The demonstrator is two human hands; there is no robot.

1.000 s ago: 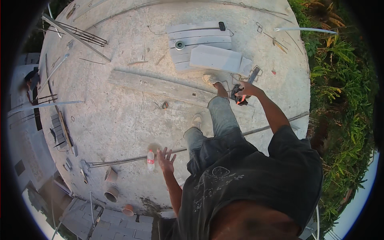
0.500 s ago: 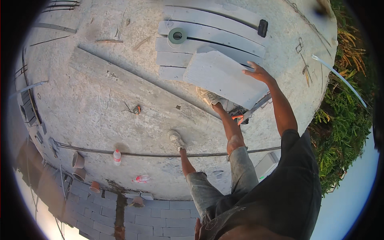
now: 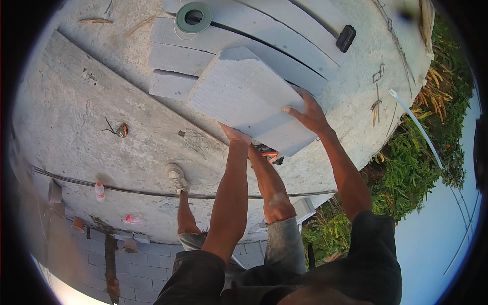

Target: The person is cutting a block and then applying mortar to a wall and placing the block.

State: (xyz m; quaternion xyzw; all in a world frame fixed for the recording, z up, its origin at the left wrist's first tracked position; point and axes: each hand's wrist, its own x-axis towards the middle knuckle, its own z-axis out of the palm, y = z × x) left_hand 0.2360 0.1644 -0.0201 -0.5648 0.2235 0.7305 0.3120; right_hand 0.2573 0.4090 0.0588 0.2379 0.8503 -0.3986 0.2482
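Note:
A large pale grey building block point(image 3: 244, 94) lies tilted across a row of similar long blocks point(image 3: 178, 57). My left hand point(image 3: 235, 133) grips its near edge, the fingers mostly hidden beneath it. At the block's right side my right hand point(image 3: 311, 114) wraps the edge, with the thumb on the top face. Partly under the block's near corner sits an orange and black object point(image 3: 269, 154), its kind unclear. A green ring-shaped roll point(image 3: 193, 18) with thin line rests on the row behind, and a small black item point(image 3: 345, 38) is at the row's right end.
A long grey board point(image 3: 127, 94) runs diagonally on the concrete. In front of it lies a tape measure point(image 3: 122, 130). Bottles point(image 3: 99, 191) and a dark cable point(image 3: 127, 190) are at the near left. Greenery point(image 3: 406, 168) borders the slab's right edge.
My left hand has come up from below and taken hold of the block's near edge. My right hand has closed round its right side. The view has shifted closer.

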